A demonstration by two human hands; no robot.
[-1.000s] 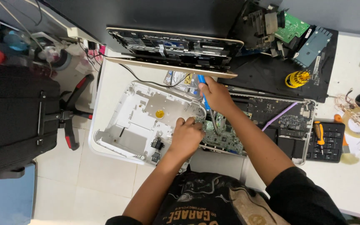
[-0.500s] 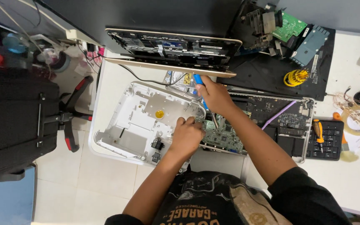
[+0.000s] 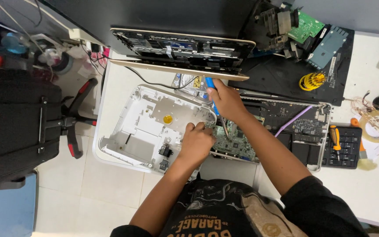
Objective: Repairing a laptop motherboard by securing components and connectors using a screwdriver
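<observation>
Head view, looking straight down on a white workbench (image 3: 123, 85). A blue-handled screwdriver (image 3: 211, 94) was held in the right hand (image 3: 228, 102), fingers wrapped tight round the handle, with the shaft slanting down toward 5 o'clock and the tip set on a green circuit board (image 3: 233, 142). The left hand (image 3: 196, 142) was seen curled, knuckles up, pressed on the board's edge just at 9 o'clock of the tip; whether anything was pinched under its fingers could not be told. Both hands were close together, near but not touching.

The green circuit board lay at frame centre, between a white plastic housing (image 3: 132, 131) at its 9 o'clock and an opened laptop base (image 3: 299, 127) at its 3 o'clock. A round yellow piece (image 3: 167, 119) was noted on the metal plate inside the white housing. A second opened laptop (image 3: 180, 48), gold-edged, was propped at 12 o'clock of the hands.

At 3 o'clock, near the bench edge, an orange-handled screwdriver (image 3: 335, 136) was seen lying on a black keypad (image 3: 343, 147), with a roll of clear tape (image 3: 378, 126) just beyond. At 1 o'clock a black mat (image 3: 281, 79) bore a yellow holder of bits (image 3: 311, 81) and loose green boards (image 3: 307, 25). A black chair (image 3: 14, 131) stood at 9 o'clock, well apart from the bench.
</observation>
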